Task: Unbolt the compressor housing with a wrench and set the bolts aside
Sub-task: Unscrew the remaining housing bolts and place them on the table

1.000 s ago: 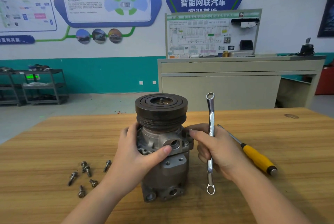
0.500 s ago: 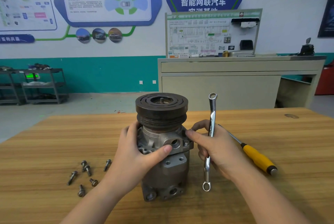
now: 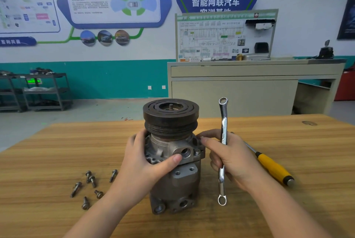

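I am looking down at a wooden workbench (image 3: 57, 151) in a workshop; on it the compressor (image 3: 172, 161) stands upright on one end, its dark grooved pulley (image 3: 171, 116) on top and the grey housing below. Nearest me, left of the compressor, six loose bolts (image 3: 90, 187) lie scattered on the wood, clear of the housing and mostly apart from one another, two of them close together. My left hand (image 3: 146, 162) wraps the housing from its left side, fingers curled round behind under the pulley and the thumb pressed across the front beside a round port. My right hand (image 3: 230, 159) sits just right of the compressor; its lower fingers are curled round the shank of one double-ended ring wrench (image 3: 222, 151), held roughly upright with both ring ends free, while thumb and forefinger reach to the flange at the housing's upper right edge; what they pinch there I cannot tell. Further right of the compressor lies one yellow-handled screwdriver (image 3: 272, 168). Beyond the compressor stand a beige counter (image 3: 249, 84) with a diagram board (image 3: 221, 36), and grey shelving (image 3: 38, 91) far left.
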### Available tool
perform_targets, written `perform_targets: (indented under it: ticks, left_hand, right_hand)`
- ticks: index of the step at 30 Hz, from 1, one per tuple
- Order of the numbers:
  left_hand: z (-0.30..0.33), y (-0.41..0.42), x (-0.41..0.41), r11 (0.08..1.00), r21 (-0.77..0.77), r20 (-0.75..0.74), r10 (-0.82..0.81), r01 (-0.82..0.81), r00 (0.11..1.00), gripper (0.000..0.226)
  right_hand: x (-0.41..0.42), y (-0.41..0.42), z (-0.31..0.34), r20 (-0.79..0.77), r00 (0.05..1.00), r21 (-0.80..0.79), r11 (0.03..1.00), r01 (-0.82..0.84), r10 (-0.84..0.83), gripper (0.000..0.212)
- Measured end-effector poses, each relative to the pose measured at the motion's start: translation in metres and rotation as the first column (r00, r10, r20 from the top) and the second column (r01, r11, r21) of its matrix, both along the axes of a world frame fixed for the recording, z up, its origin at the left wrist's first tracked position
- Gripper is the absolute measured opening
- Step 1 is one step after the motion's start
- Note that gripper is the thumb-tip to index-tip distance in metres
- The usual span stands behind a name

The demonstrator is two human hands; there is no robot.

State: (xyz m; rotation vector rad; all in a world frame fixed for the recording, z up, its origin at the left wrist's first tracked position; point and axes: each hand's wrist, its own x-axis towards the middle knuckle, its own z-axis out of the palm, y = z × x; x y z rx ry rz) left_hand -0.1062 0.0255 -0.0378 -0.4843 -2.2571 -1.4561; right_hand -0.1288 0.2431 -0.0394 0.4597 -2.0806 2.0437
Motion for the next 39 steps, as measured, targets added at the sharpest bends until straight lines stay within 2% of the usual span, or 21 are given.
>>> perform_targets:
  ticks: [1, 3, 4, 9, 12, 15, 20, 23, 26, 29, 31, 35, 39]
  left_hand:
    - [0.0002, 0.0001, 0.0, 1.0, -0.003, -0.002, 0.0, 0.0, 1.0, 0.095]
    - [0.0004, 0.0004, 0.0, 1.0, -0.003, -0.007, -0.006, 0.006, 1.0, 0.089]
    - [0.0008, 0.0008, 0.0, 1.0, -0.001, -0.006, -0.008, 0.008, 1.0, 0.086]
    - [0.0009, 0.0008, -0.0001, 1.0, -0.02, 0.012, 0.003, -0.003, 1.0, 0.093]
    - [0.0041, -0.001, 0.0006, 0.997, -0.079, 0.026, -0.011, 0.013, 1.0, 0.078]
    - [0.0078, -0.0048, 0.0004, 0.988, -0.152, 0.025, -0.015, 0.019, 1.0, 0.081]
    - [0.0088, -0.0058, 0.0001, 0.984, -0.174, 0.024, -0.026, 0.029, 0.999, 0.078]
    - [0.0081, -0.0055, -0.0006, 0.985, -0.169, 0.015, -0.023, 0.025, 1.0, 0.076]
    - [0.008, -0.0052, -0.0005, 0.985, -0.173, 0.012, -0.021, 0.023, 1.0, 0.074]
    - [0.0076, -0.0053, -0.0009, 0.983, -0.183, 0.007, -0.018, 0.019, 1.0, 0.074]
    - [0.0074, -0.0055, -0.0014, 0.984, -0.178, 0.008, -0.019, 0.02, 1.0, 0.074]
    - [0.0069, -0.0065, -0.0014, 0.984, -0.175, 0.018, -0.018, 0.021, 1.0, 0.073]
    - [0.0094, -0.0063, -0.0001, 0.982, -0.191, 0.021, -0.013, 0.017, 1.0, 0.078]
  right_hand:
    - [0.0014, -0.0012, 0.0009, -0.001, 1.0, -0.002, 1.0, -0.009, 0.009, 0.008]
    - [0.0016, -0.0017, 0.0007, 0.004, 1.0, 0.015, 1.0, 0.006, -0.006, 0.035]
    - [0.0003, -0.0013, 0.0002, 0.001, 0.999, 0.012, 0.999, 0.033, -0.033, 0.037]
    - [0.0011, -0.0001, 0.0013, -0.017, 0.996, -0.011, 0.996, 0.092, -0.092, 0.013]
    - [0.0027, 0.0004, 0.0024, -0.066, 0.992, 0.026, 0.993, 0.114, -0.112, 0.008]
    - [0.0039, 0.002, 0.0034, -0.087, 0.991, 0.086, 0.99, 0.11, -0.102, 0.0]
    - [0.0038, 0.0036, 0.0035, -0.091, 0.995, 0.147, 0.988, 0.041, -0.027, 0.01]
    - [0.0044, 0.0021, 0.0057, -0.093, 0.993, 0.1, 0.991, 0.085, -0.075, 0.023]
    - [0.0022, 0.0033, 0.0052, -0.111, 0.987, 0.066, 0.99, 0.123, -0.115, 0.007]
    - [0.0022, 0.0035, 0.0041, -0.1, 0.99, 0.057, 0.993, 0.103, -0.097, 0.013]
    - [0.0033, 0.0021, 0.0045, -0.089, 0.992, 0.046, 0.994, 0.095, -0.09, 0.004]
    - [0.0028, 0.0012, 0.0041, -0.068, 0.992, 0.052, 0.993, 0.108, -0.104, 0.005]
    - [0.0066, -0.0003, 0.0071, -0.078, 0.991, 0.084, 0.99, 0.114, -0.108, 0.011]
